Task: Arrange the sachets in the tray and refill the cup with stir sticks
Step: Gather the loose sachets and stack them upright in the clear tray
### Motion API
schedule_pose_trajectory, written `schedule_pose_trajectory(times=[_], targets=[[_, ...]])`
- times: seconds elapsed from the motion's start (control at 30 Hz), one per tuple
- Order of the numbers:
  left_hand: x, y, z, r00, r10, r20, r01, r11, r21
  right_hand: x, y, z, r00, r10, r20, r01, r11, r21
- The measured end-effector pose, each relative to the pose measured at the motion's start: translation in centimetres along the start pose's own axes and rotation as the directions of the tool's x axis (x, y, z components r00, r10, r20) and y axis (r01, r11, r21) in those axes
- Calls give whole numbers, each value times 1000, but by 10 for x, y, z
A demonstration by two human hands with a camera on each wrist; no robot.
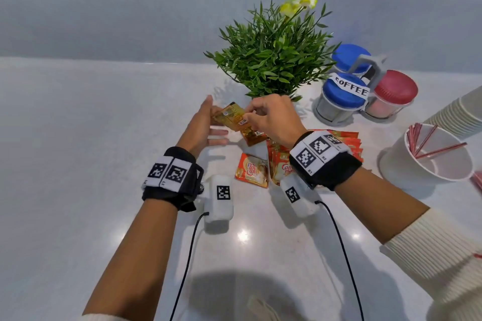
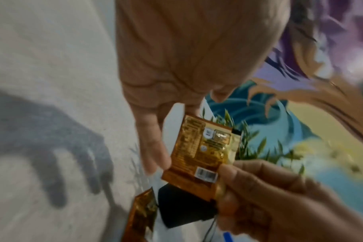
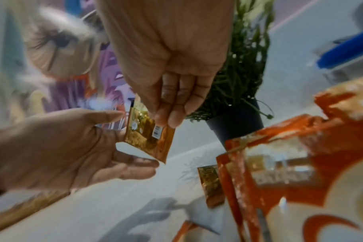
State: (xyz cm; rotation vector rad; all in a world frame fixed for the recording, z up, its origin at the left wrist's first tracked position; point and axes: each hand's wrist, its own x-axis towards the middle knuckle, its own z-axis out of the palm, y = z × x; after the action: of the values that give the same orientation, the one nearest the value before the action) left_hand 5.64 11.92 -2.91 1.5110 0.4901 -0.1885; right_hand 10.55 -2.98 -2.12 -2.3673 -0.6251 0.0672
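I was on the sachet step, the stir sticks untouched. Nearest me, red creamer sachets (image 1: 252, 171) lay loose on the tabletop (image 1: 78, 138). Above them my right hand (image 1: 271, 118) pinched a gold sachet (image 1: 229, 117) by its edge, while my left hand (image 1: 202, 125) waited beside it, fingers (image 2: 153, 147) straight and spread. I could see no tray; next I judged I needed to pass it across squarely. Farther right stood the cup (image 1: 427, 161).

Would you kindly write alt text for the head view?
The right hand pinches a gold sachet against the open left hand above a white counter. Red creamer sachets, a potted plant and a paper cup of stir sticks sit nearby.
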Motion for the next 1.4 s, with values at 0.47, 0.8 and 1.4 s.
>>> schedule_pose_trajectory(times=[0.47, 0.8, 1.4], targets=[[-2, -9, -49, 992, 48, -117, -59, 994, -95, 28, -13, 40, 908, 396, 139, -371, 912, -177], [7, -16, -73, 991, 30, -131, -29, 999, 15, 41, -10, 75, 888, 432, 158, -243, 732, -636], [-12, -19, -68, 990, 51, -131, -44, 997, 57, 34, -27, 35, 875, 434, 216, -290, 826, -483]])
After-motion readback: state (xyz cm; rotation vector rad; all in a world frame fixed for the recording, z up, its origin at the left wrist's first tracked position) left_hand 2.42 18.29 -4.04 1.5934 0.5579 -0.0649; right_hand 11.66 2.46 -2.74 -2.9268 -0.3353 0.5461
